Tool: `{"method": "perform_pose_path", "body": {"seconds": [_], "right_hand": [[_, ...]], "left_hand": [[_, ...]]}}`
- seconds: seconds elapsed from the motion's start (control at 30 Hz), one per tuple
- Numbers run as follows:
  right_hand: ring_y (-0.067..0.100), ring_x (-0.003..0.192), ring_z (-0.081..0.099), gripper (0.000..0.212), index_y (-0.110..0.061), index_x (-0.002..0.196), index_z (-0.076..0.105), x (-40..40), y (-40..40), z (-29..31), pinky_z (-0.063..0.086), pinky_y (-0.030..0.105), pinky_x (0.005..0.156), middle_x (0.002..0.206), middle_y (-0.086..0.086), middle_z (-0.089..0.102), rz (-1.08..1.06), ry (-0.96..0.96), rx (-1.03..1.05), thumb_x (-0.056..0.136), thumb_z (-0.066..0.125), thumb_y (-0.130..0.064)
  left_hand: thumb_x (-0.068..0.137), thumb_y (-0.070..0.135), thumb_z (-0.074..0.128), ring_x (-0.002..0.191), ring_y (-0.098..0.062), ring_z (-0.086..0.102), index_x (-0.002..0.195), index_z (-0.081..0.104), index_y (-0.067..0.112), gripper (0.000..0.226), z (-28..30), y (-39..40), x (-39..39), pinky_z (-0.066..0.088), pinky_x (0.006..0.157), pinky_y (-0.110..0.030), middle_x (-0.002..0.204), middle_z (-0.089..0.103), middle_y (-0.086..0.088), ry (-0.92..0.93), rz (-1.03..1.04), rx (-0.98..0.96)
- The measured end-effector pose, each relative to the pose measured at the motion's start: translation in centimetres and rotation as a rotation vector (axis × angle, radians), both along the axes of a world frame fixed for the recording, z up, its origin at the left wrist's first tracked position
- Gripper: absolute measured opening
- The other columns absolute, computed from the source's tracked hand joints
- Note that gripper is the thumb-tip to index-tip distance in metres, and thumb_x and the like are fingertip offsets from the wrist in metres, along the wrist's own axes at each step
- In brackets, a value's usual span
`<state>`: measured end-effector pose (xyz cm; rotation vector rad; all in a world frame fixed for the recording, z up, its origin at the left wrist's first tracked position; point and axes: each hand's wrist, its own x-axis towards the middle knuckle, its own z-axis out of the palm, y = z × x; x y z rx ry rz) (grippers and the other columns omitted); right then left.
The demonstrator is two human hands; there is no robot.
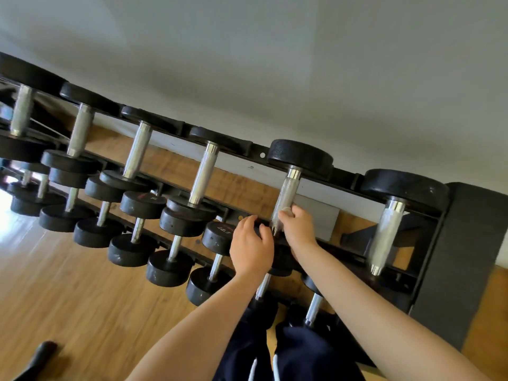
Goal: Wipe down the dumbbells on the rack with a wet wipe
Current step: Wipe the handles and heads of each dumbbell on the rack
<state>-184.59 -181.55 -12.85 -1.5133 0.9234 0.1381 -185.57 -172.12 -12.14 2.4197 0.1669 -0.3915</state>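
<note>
While hands grip, knurled chrome handle gleams.

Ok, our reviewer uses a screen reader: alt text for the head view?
A person's right hand grips the knurled chrome dumbbell handle on the black rack's top row, while the left hand holds that dumbbell's round black near weight.
</note>
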Motion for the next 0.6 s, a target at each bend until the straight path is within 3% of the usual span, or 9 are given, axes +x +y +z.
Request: {"method": "perform_pose_path", "body": {"seconds": [0.1, 0.23, 0.47, 0.6], "right_hand": [[0.024, 0.108, 0.058, 0.032, -0.004, 0.126, 0.055, 0.8, -1.1, 0.3, 0.046, 0.028, 0.08, 0.117, 0.01, 0.061, -0.016, -0.035, 0.057, 0.095, 0.051, -0.01], [0.016, 0.11, 0.054, 0.037, -0.008, 0.131, 0.051, 2.2, -2.0, 0.9, 0.042, 0.025, 0.085, 0.118, 0.001, 0.058, -0.192, -0.191, 0.214, 0.094, 0.053, -0.005], [0.016, 0.102, 0.058, 0.036, -0.007, 0.13, 0.052, -0.5, -1.5, 0.0, 0.045, 0.013, 0.069, 0.115, 0.006, 0.061, -0.035, -0.139, 0.272, 0.094, 0.053, -0.005], [0.026, 0.092, 0.062, 0.026, -0.003, 0.115, 0.061, 1.7, -3.4, 0.7, 0.053, 0.026, 0.075, 0.109, 0.019, 0.064, -0.21, -0.222, 0.296, 0.091, 0.052, 0.002]], "left_hand": [[0.098, 0.026, 0.043, 0.132, -0.017, 0.045, 0.139, 0.05, 0.013, 0.043, -0.1, 0.0, 0.0, 0.037, 0.109, -0.035, 0.141, 0.051, -0.001, 0.004, -0.001, 0.0], [0.098, 0.025, 0.043, 0.127, -0.015, 0.047, 0.136, 0.053, 0.015, 0.041, -0.2, 0.0, 0.0, 0.038, 0.105, -0.032, 0.137, 0.054, 0.0, -0.011, -0.008, 0.015], [0.097, 0.024, 0.043, 0.124, -0.016, 0.049, 0.134, 0.055, 0.014, 0.04, -0.6, 0.1, 0.1, 0.038, 0.104, -0.032, 0.134, 0.055, -0.001, -0.025, -0.018, 0.047], [0.097, 0.024, 0.043, 0.124, -0.016, 0.049, 0.133, 0.055, 0.014, 0.039, -0.6, 0.0, 0.1, 0.036, 0.102, -0.03, 0.133, 0.056, -0.001, -0.028, -0.014, 0.035]]}}
